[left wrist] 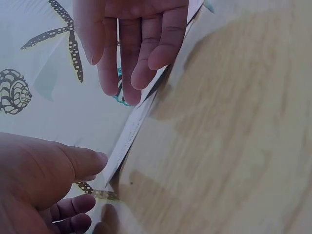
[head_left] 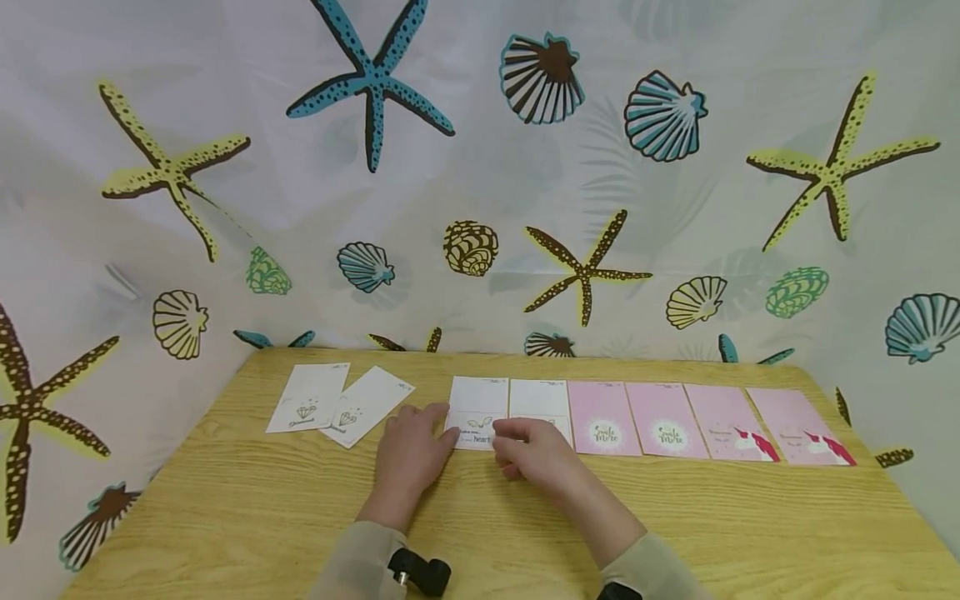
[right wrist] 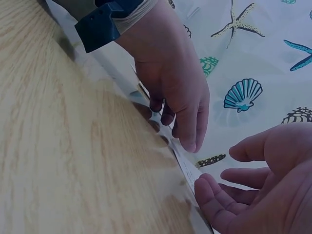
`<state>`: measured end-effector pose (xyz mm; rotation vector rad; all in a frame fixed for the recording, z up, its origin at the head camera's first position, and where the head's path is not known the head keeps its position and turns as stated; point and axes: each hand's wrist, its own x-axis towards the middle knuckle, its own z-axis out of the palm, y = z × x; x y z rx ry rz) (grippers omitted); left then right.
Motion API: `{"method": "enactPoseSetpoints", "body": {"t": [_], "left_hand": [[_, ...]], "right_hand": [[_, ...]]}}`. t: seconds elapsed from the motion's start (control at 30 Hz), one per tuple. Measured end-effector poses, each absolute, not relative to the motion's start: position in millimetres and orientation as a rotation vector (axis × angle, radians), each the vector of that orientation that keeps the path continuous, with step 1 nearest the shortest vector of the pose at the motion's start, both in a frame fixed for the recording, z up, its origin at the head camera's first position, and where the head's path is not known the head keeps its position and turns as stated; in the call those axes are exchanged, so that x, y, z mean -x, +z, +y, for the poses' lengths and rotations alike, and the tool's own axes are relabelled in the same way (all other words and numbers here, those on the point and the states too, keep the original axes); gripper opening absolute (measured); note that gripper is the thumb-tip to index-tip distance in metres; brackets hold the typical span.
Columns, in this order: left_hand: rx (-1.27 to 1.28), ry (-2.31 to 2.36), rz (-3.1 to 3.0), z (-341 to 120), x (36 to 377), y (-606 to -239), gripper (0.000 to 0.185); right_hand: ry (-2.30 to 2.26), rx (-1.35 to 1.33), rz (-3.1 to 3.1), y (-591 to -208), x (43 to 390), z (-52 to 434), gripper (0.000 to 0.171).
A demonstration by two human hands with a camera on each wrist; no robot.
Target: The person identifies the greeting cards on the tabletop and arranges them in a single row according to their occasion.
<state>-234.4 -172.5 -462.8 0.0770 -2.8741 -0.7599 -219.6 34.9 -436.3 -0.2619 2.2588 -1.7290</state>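
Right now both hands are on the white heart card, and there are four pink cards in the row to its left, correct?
Not quite: in the head view the four pink cards lie to the right of the white heart card. The left hand and right hand do touch that card.

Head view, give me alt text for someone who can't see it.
Two hands, left hand and right hand, touch a white card in a row of white and pink cards on a wooden table, before a seashell curtain.

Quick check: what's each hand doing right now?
Left hand: open, fingertips touching the left edge of the white heart-print card.
Right hand: open, fingers resting at that card's lower right corner, holding nothing.
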Motion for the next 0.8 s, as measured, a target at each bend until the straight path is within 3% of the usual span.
{"method": "enactPoseSetpoints", "body": {"t": [0.47,0.8], "left_hand": [[-0.069,-0.745,-2.775,-224.8,222.4,-441.4,0.041],[-0.108,-0.678,-2.826,-270.2,226.1,-427.4,0.047]], "right_hand": [[-1.916,0.311,2.157,-429.7,217.4,14.4,0.06],[-1.987,0.337,2.024,-428.0,214.1,-21.3,0.061]]}}
